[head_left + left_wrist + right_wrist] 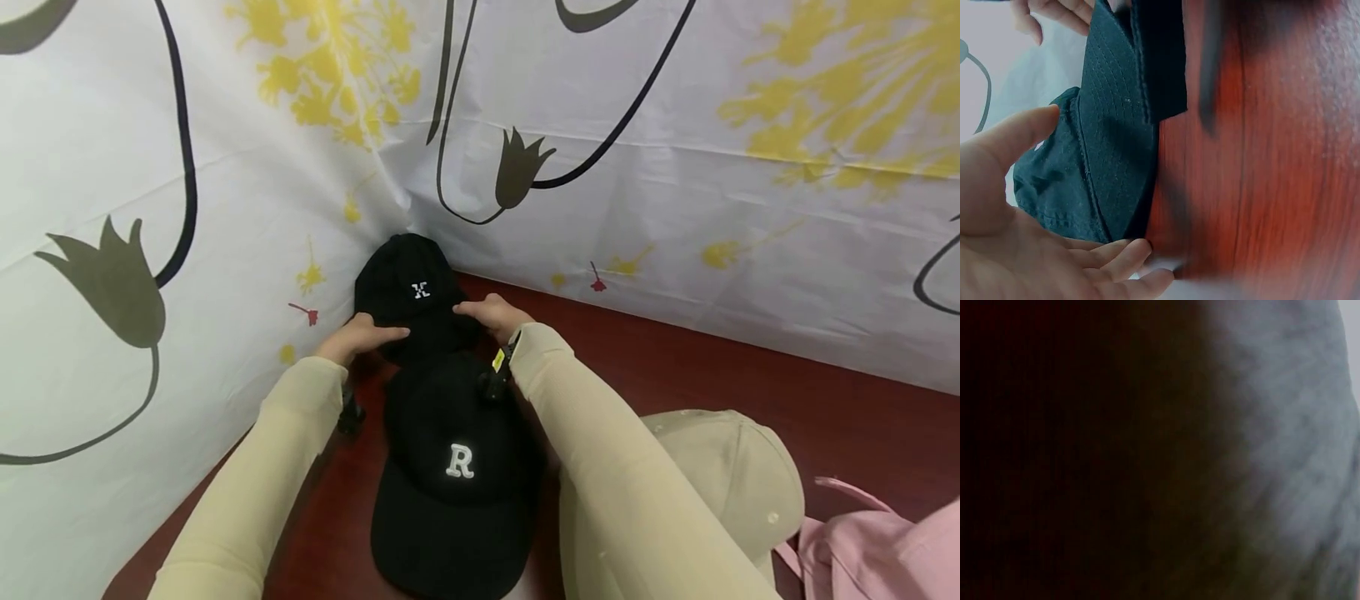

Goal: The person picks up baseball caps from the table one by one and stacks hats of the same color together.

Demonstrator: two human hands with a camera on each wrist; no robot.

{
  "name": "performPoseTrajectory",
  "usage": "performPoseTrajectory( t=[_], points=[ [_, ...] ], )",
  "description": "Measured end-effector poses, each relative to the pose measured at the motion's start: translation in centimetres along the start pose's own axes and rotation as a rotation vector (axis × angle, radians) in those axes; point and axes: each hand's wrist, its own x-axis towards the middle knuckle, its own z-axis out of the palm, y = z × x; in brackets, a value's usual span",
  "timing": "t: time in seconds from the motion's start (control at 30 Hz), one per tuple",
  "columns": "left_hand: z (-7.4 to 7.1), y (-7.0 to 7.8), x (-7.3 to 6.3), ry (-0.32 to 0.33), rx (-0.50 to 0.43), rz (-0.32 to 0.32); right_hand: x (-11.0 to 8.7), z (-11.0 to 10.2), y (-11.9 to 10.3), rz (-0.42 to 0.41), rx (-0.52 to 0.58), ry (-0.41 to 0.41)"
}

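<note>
A black baseball cap (pixel 401 271) with a small white letter sits in the corner, its brim (pixel 1119 125) toward me. My left hand (pixel 360 337) is at the cap's left side; in the left wrist view its thumb (pixel 1032 128) reaches over the crown and its straight fingers lie along the brim's end. My right hand (pixel 495 314) is at the right side, thumb extended toward the brim, other fingers mostly hidden in the head view. Nearer to me lies a second black cap (pixel 450 417) with a white R, touching or overlapping the first. The right wrist view is dark and blurred.
A beige cap (pixel 731 467) lies under and beside my right forearm, with a pink fabric item (pixel 870 550) at its right. White patterned cloth walls (pixel 637 225) meet behind the black cap. The tabletop (pixel 600 333) is reddish-brown wood.
</note>
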Motion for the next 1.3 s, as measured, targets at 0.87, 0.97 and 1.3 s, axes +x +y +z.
performPoseTrajectory(
  t=[0.87, 0.97, 1.3],
  points=[
    [0.3, 1.3, 1.0, 0.183, 0.005, 0.176, -0.9, -1.9, -0.9, 0.126, 0.102, 0.067],
    [-0.1, 1.6, 0.7, 0.161, -0.01, 0.141, -0.9, -1.8, -1.2, 0.123, 0.04, 0.06],
    [-1.3, 1.9, 0.0, 0.139, 0.013, 0.119, -0.7, -1.5, -2.5, 0.051, -0.041, 0.017]
  ],
)
